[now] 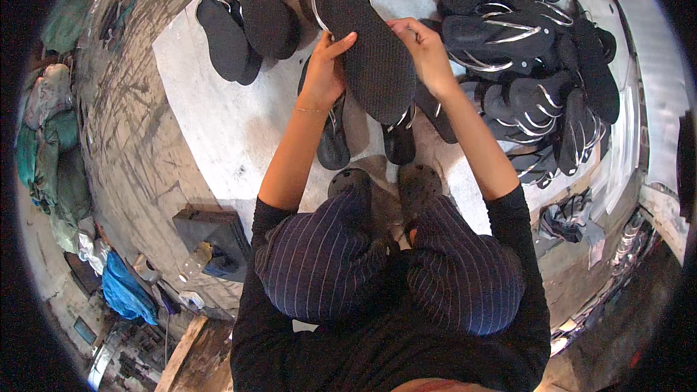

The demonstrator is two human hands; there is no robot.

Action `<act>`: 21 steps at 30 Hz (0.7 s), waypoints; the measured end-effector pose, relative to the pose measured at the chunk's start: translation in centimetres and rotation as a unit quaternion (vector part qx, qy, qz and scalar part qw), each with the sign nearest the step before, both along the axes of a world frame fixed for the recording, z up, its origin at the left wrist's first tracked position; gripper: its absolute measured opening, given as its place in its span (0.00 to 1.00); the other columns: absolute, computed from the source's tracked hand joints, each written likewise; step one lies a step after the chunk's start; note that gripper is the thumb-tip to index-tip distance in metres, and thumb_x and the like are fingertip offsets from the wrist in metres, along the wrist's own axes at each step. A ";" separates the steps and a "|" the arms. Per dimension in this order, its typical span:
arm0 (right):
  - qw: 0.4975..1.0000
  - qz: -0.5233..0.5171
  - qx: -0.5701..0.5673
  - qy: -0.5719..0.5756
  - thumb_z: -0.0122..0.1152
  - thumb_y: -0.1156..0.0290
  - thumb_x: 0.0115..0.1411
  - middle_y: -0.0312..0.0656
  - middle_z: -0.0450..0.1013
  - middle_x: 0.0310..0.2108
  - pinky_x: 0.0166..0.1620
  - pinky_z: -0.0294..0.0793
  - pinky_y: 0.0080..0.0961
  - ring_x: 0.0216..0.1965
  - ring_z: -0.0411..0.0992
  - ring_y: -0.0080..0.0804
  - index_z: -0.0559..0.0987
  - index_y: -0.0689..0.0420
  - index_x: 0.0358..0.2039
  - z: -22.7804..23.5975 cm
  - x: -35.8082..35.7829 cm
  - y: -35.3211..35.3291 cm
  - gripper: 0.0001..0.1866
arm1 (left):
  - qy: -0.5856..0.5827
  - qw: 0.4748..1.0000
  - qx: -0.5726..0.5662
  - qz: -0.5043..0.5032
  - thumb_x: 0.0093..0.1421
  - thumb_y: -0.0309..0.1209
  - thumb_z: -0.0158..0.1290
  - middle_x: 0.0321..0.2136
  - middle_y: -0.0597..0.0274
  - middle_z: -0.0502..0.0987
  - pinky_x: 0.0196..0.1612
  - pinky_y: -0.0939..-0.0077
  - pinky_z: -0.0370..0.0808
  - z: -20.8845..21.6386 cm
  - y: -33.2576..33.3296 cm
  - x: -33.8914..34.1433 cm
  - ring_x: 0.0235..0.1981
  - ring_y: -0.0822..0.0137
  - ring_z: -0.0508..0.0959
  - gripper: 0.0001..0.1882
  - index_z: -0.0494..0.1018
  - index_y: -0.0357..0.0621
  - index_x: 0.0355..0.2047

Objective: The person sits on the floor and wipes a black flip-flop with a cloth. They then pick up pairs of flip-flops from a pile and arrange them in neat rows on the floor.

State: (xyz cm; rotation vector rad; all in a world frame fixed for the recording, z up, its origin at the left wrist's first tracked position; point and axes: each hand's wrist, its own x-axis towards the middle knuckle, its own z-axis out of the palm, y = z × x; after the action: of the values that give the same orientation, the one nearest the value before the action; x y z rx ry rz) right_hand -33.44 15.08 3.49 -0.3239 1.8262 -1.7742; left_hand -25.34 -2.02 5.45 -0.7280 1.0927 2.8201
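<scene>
A black flip-flop (377,65) with silver straps is raised in front of me, its textured footbed facing up and its toe end pointing away. My left hand (328,69) grips its left edge, thumb lying over the footbed. On the opposite edge, my right hand (427,54) pinches near the strap side with bent fingers. Beneath it, partly covered, more black flip-flops (334,141) rest on the pale sheet (218,123) close to my feet. A pair of black flip-flops (231,47) lies to the left of my left hand.
To the right is a heap of black flip-flops (501,36) with silver straps. At the lower left sits a dark flat stack (210,236), with a blue plastic bag (127,290) beyond it. Crumpled grey material (570,218) lies at the right.
</scene>
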 end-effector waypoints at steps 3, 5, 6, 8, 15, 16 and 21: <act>0.994 0.027 0.000 -0.103 0.57 0.55 0.59 0.41 0.76 0.40 0.43 0.70 0.27 0.40 0.73 0.30 0.75 0.58 0.47 2.2 -0.7 -0.4 0.22 | 0.072 0.991 -0.110 -0.030 0.57 0.25 0.53 0.50 0.54 0.67 0.54 0.67 0.66 0.3 0.2 -0.5 0.51 0.63 0.69 0.31 0.54 0.43 0.59; 0.995 0.088 0.033 0.032 0.58 0.52 0.58 0.43 0.75 0.42 0.46 0.70 0.27 0.42 0.72 0.30 0.74 0.60 0.48 2.4 -0.5 -1.4 0.26 | 0.084 0.983 -0.160 -0.024 0.59 0.26 0.52 0.54 0.52 0.63 0.56 0.68 0.64 -0.4 0.5 -1.1 0.54 0.63 0.66 0.36 0.46 0.44 0.63; 0.994 0.089 0.043 0.043 0.60 0.48 0.55 0.45 0.74 0.43 0.48 0.69 0.28 0.43 0.72 0.32 0.71 0.65 0.51 2.2 -0.9 -1.7 0.34 | 0.090 0.978 -0.185 -0.019 0.60 0.27 0.52 0.56 0.51 0.61 0.57 0.69 0.63 -0.6 0.4 -1.2 0.55 0.63 0.65 0.39 0.42 0.45 0.65; 0.997 0.070 0.038 -0.011 0.61 0.47 0.53 0.47 0.74 0.44 0.50 0.68 0.28 0.44 0.71 0.33 0.69 0.67 0.52 0.7 -3.0 -1.9 0.37 | 0.039 0.960 -0.277 -0.022 0.60 0.28 0.51 0.58 0.51 0.60 0.57 0.71 0.62 -0.5 0.0 -1.9 0.56 0.63 0.63 0.42 0.36 0.46 0.66; 0.996 0.035 0.071 -0.045 0.63 0.51 0.54 0.47 0.75 0.41 0.46 0.71 0.30 0.41 0.74 0.34 0.72 0.64 0.50 -1.4 -14.0 -4.4 0.32 | 0.035 0.931 -0.361 0.035 0.59 0.27 0.52 0.55 0.55 0.61 0.51 0.75 0.66 -1.3 -2.4 1.0 0.53 0.65 0.64 0.40 0.42 0.47 0.66; 0.994 0.022 0.099 -0.033 0.63 0.55 0.55 0.46 0.75 0.40 0.43 0.72 0.30 0.39 0.74 0.33 0.73 0.62 0.49 -2.7 -15.8 -5.3 0.28 | 0.029 0.929 -0.368 0.031 0.59 0.26 0.52 0.55 0.55 0.61 0.51 0.76 0.66 -1.1 -2.5 1.4 0.53 0.65 0.64 0.39 0.42 0.47 0.66; 0.992 0.065 0.105 -0.023 0.65 0.53 0.53 0.46 0.76 0.39 0.44 0.72 0.31 0.39 0.75 0.36 0.74 0.63 0.49 -7.1 -20.0 -10.7 0.30 | -0.001 0.931 -0.364 0.017 0.58 0.30 0.52 0.55 0.57 0.61 0.54 0.70 0.63 -1.0 -2.9 2.7 0.53 0.63 0.65 0.39 0.44 0.46 0.66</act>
State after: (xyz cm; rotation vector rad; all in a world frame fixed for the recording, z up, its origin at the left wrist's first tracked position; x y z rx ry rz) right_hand -53.46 4.40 -3.56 -0.3092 1.8945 -1.4741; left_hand -22.61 -4.90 4.42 -0.7663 2.1732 2.3827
